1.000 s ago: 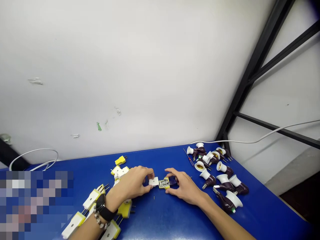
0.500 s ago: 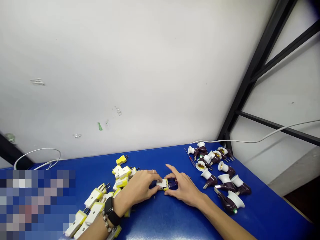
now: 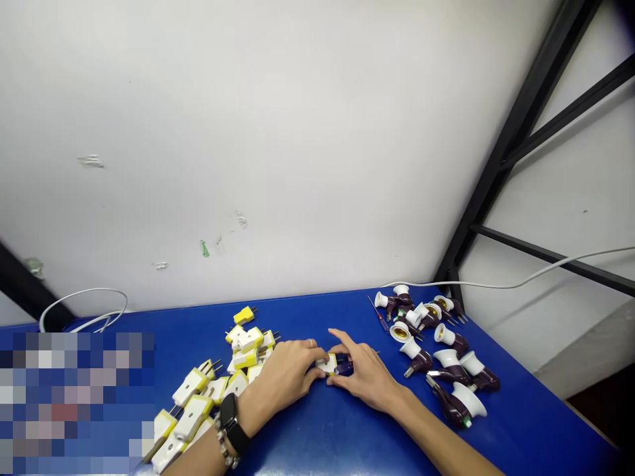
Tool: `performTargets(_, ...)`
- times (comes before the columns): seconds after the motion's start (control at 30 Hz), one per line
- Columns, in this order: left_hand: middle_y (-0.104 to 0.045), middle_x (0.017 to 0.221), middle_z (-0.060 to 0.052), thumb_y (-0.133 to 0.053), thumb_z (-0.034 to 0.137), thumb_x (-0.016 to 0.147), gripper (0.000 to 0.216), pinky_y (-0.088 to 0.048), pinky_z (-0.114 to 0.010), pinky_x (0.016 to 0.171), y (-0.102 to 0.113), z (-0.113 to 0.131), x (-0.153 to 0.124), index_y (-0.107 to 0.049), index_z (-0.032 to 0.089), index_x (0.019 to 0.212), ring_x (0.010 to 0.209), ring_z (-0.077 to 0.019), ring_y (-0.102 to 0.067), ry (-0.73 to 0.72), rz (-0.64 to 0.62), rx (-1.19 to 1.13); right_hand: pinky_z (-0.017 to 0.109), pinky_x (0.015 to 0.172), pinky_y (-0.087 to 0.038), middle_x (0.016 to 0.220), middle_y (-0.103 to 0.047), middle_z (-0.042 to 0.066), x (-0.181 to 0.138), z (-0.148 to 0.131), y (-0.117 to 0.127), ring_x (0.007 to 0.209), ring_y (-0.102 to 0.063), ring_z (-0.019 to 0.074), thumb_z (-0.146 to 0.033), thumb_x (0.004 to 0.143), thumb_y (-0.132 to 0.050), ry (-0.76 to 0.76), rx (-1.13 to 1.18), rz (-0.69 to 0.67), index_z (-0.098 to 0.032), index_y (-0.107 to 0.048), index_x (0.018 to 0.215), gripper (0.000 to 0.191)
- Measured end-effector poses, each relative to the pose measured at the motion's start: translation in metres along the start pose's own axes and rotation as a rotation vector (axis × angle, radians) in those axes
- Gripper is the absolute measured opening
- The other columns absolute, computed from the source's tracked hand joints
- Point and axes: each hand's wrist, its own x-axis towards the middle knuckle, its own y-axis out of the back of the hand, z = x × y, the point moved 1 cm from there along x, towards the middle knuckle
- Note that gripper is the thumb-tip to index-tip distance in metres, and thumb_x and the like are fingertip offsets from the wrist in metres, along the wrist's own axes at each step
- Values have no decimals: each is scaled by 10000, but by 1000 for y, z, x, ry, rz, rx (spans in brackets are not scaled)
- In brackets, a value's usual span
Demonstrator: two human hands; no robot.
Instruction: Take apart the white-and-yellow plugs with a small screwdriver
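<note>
Pinching a small white-and-yellow plug body (image 3: 327, 363) between its fingertips, the left hand (image 3: 285, 373) curls in from the left, while the right hand (image 3: 364, 373) comes from the opposite side with its fingers spread, thumb and forefinger closing around a dark maroon piece (image 3: 343, 367) pressed against the plug body. The two hands nearly meet there, over the blue table (image 3: 347, 443), and the pieces sit mostly hidden between them, so how they join cannot be seen. A black wristwatch (image 3: 232, 423) and a beaded bracelet (image 3: 223, 446) circle the left wrist, and a ring (image 3: 311, 343) sits on one left finger. Just beyond the left hand lies a loose heap of white-and-yellow two-pin plugs (image 3: 191, 387), their pins pointing various ways. To the right of the right hand, maroon-and-white lamp holders (image 3: 446, 334) lie scattered on their sides, with a slim red-handled screwdriver (image 3: 380, 315) beside them. A white cable (image 3: 496, 286) runs along the table's far edge, near a black metal frame (image 3: 502, 165) and a white wall (image 3: 297, 132).
</note>
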Motion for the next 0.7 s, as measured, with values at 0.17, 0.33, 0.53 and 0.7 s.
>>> performTargets(0.17,-727,1106,-47,-628,302,957,229,-521,-344,817,-3,1,0,-694,279,1176,964,-281,-708,4,20,28,379,934,-490,1172,-763,9,1,-4,2,1081,-693,269,-307,740,-823,-7,5,-10,-295,-421,1496,857)
performTargets(0.33,-708,1046,-87,-544,240,995,185,-531,-338,777,-4,6,5,-693,236,1106,917,-272,-705,-98,-63,232,372,924,-496,1191,-756,8,1,-4,1,1065,-699,266,-313,752,-809,-14,-14,-16,-308,-451,1475,807)
performTargets(0.53,-693,1070,-79,-481,193,1024,222,-530,-342,761,-1,7,5,-630,238,1181,898,-256,-697,-208,-66,338,378,948,-472,1210,-751,3,-1,-3,-1,1127,-674,284,-337,762,-804,-14,-66,-22,-318,-472,1459,773)
performTargets(0.7,-683,1096,-61,-473,201,1032,241,-518,-332,755,-1,7,5,-602,248,1230,907,-244,-686,-247,-37,356,379,943,-471,1213,-750,0,0,-4,0,1126,-673,284,-326,775,-789,-12,-57,-27,-318,-468,1461,757)
